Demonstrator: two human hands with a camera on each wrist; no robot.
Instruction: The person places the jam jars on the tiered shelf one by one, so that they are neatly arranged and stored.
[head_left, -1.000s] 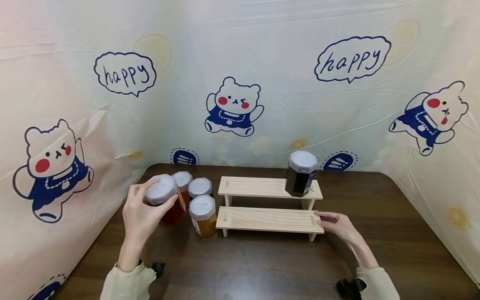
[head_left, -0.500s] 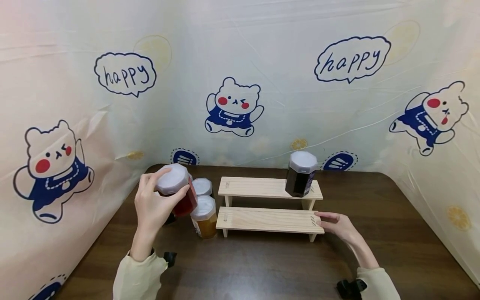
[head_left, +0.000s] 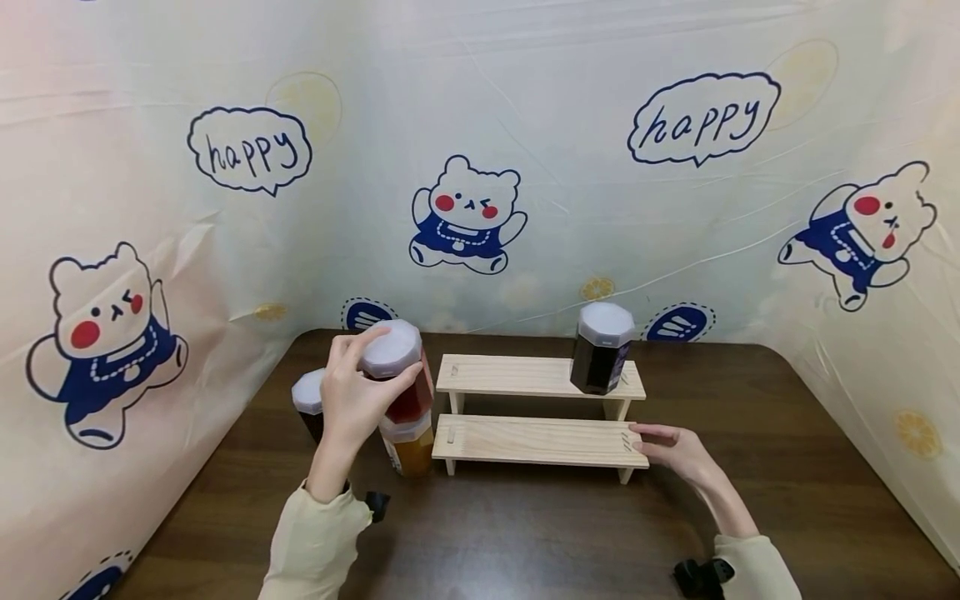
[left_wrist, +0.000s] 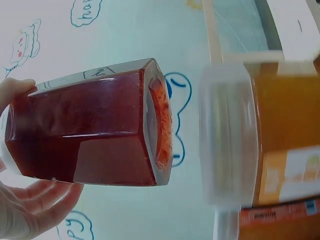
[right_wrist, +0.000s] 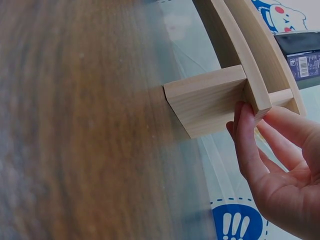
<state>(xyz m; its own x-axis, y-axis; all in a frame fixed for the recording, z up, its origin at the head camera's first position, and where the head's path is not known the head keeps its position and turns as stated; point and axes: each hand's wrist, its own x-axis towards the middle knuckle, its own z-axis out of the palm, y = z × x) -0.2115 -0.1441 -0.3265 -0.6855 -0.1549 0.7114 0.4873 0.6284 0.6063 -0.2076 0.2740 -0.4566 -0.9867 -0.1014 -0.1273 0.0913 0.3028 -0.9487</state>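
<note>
My left hand (head_left: 347, 402) grips a jar of red contents (head_left: 412, 402) by its white octagonal lid. In the left wrist view this jar (left_wrist: 82, 127) is off the table, its base apart from the lid of an amber jar (left_wrist: 287, 115). From the head view it partly covers that amber jar (head_left: 414, 454), which stands left of a two-step wooden rack. With thumb and fingers, my right hand (head_left: 678, 454) pinches the right end of the rack's lower shelf (head_left: 532, 439). A dark jar (head_left: 597, 362) stands upright at the right of the upper shelf (head_left: 510, 375).
Another dark jar (head_left: 309, 398) with a white lid stands left of my left hand, partly hidden by it. Beside the amber jar, the left wrist view shows part of another jar (left_wrist: 275, 225). A printed curtain (head_left: 480, 100) hangs behind the brown table (head_left: 510, 533).
My left hand has lifted the red jar and carried it rightward, toward the rack. The dark jar behind it has come into view. My right hand stays on the lower shelf.
</note>
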